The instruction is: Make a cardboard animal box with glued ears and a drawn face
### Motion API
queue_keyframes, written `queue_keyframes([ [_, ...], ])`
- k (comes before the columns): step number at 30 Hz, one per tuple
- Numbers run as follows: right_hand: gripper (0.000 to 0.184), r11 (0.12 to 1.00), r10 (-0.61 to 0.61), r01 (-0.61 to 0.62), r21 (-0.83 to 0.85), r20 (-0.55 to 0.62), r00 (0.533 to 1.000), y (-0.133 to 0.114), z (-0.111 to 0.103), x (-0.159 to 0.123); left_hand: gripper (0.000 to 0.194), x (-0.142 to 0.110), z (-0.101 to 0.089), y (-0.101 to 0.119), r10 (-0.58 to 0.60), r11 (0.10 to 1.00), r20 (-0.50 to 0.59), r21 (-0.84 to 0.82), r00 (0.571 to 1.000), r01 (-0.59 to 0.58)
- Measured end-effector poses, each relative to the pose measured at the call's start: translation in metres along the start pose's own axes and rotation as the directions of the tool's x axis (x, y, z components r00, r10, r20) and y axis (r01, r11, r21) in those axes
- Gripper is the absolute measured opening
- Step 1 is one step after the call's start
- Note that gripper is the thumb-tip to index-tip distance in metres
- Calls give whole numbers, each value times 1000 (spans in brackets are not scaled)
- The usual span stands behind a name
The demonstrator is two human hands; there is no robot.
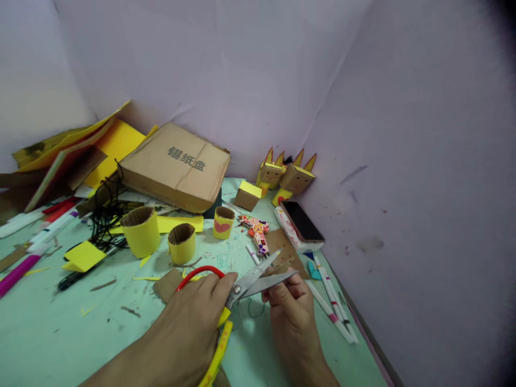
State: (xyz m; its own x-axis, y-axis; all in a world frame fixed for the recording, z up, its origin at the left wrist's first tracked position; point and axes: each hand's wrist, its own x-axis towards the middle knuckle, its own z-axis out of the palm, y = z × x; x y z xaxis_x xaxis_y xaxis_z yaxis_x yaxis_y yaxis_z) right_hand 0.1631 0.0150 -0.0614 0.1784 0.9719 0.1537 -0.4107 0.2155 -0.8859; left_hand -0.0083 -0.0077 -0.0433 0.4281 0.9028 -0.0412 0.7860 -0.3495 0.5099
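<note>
My left hand (189,317) is closed around scissors (246,285) with red and yellow handles. Their blades are spread apart and point up and to the right. Between and behind the blade tips is a small brown cardboard piece (280,267), pinched by my right hand (292,314); one blade partly covers it. Just beyond the blades lie a flower-patterned glue gun (258,231) and a flat sheet of brown cardboard (288,248). Yellow-covered cardboard rings (141,236) stand to the left, one of them small with a pink heart (222,228).
A large cardboard box (173,172) leans at the back, beside stacked yellow card (115,148). Cardboard animal figures (296,180) stand by the wall. A phone (302,221) rests on a tissue pack. White markers (332,301) lie right; black cord (107,215) is tangled left.
</note>
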Motion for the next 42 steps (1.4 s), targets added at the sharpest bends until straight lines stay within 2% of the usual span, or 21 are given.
queue_keyframes([
  [4, 22, 1000, -18, 18, -12, -53, 998, 2, -2, 0, 62, 1, 2, 0, 3, 1000, -2, 7, 1000, -3],
  [9, 18, 999, -25, 25, -26, -16, 1000, 1, -1, -2, 63, 1, 2, 0, 4, 1000, -8, 0, 1000, -4],
  [17, 15, 999, -21, 21, 25, 12, 1000, 1, 0, -2, 62, 0, -9, 8, -26, 1000, 46, -4, 999, 26],
  [24, 14, 998, -16, 14, 66, 25, 1000, 3, -2, -4, 62, 0, -6, 6, 0, 1000, 54, 17, 999, -1],
  [37, 13, 996, -3, -4, 89, 79, 997, 1, -3, -5, 62, 1, -12, 11, -25, 1000, 90, -16, 996, 26],
  [42, 13, 997, 9, -14, 77, 65, 998, 1, -3, -5, 62, 0, -9, 10, -31, 999, 81, 11, 996, 30],
])
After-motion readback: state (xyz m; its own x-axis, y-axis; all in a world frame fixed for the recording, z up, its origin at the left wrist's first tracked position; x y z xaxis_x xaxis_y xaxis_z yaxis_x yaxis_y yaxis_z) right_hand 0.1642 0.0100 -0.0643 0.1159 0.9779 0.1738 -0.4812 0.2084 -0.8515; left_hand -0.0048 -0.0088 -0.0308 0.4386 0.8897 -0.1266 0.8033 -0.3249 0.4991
